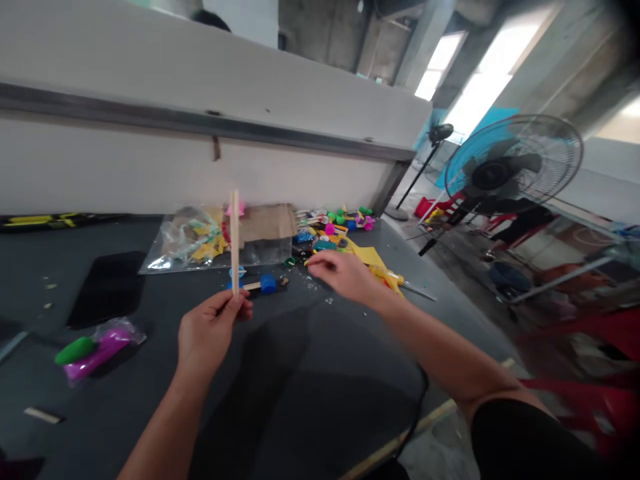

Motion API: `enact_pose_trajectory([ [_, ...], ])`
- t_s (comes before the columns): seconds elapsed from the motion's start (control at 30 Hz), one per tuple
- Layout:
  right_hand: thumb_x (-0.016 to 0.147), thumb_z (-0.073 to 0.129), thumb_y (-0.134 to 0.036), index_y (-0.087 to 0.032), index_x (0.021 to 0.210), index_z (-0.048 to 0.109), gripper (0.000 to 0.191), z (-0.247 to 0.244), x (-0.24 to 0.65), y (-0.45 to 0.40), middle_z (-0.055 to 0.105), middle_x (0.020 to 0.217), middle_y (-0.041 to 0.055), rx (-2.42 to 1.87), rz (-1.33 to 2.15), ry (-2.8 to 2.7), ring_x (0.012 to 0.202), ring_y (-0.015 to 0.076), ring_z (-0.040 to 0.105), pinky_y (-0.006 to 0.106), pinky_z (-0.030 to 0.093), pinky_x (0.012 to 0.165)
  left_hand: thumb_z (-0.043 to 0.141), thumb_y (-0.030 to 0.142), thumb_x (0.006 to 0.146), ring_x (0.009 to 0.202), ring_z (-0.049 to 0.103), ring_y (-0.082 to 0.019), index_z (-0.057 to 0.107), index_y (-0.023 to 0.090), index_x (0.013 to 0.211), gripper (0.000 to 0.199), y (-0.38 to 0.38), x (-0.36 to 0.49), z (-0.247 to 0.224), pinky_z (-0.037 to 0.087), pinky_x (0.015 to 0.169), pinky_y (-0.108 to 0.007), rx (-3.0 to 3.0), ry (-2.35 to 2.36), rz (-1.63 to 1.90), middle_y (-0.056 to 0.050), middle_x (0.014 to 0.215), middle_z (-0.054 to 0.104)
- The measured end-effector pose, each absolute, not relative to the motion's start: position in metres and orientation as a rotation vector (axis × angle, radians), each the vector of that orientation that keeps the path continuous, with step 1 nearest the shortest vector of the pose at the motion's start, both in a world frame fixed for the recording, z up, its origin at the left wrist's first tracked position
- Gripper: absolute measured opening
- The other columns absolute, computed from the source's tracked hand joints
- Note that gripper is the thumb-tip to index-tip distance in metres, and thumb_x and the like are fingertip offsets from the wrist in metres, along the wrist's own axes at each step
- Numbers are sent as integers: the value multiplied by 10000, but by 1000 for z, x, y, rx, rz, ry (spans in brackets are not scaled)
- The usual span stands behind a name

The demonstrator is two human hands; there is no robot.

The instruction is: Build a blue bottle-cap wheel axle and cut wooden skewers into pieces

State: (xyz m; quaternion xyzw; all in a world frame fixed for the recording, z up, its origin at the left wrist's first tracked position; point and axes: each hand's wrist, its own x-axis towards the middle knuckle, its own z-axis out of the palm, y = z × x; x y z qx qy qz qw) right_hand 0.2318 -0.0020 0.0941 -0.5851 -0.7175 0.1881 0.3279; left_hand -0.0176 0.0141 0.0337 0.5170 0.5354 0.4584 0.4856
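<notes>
My left hand (pixel 213 327) is closed around the lower end of light wooden chopsticks (pixel 235 233), held upright above the table. Behind that hand lies a short wooden piece with blue bottle caps (pixel 268 284) at its ends. My right hand (pixel 343 273) reaches over the pile at the back, its thumb and fingers pinched together. A small yellow bit shows by the fingertips, but I cannot make out what they hold. Close to them are a green cap (pixel 289 262) and white crumbs (pixel 313 283) on the dark tabletop (pixel 310 373).
A clear plastic bag (pixel 165 253) with yellow scraps and cardboard (pixel 267 222) lies at the back. Coloured caps (pixel 341 217) and a screwdriver (pixel 417 291) are farther right. On the left are a black phone-like slab (pixel 107 287) and wrapped purple clay (pixel 103 353). A fan (pixel 500 173) stands beyond.
</notes>
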Motion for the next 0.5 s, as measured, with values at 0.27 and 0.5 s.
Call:
enact_pose_trajectory([
  [0.27, 816, 516, -298, -206, 989, 636, 229, 69, 363, -70, 690, 874, 57, -2335, 153, -1591, 793, 190, 630, 277, 442, 670, 694, 356, 677, 589, 613, -130, 683, 150, 835, 259, 12, -6, 30, 569, 632, -285, 1071, 1203, 1261, -12, 701, 663],
  [0.5, 861, 493, -370, -140, 1071, 571, 321, 47, 257, 1, 623, 1091, 147, -2106, 14, -2126, 1064, 257, 539, 352, 409, 882, 682, 376, 689, 609, 621, -134, 685, 150, 867, 288, 13, -7, 24, 564, 640, -290, 1106, 1168, 1240, -18, 718, 677],
])
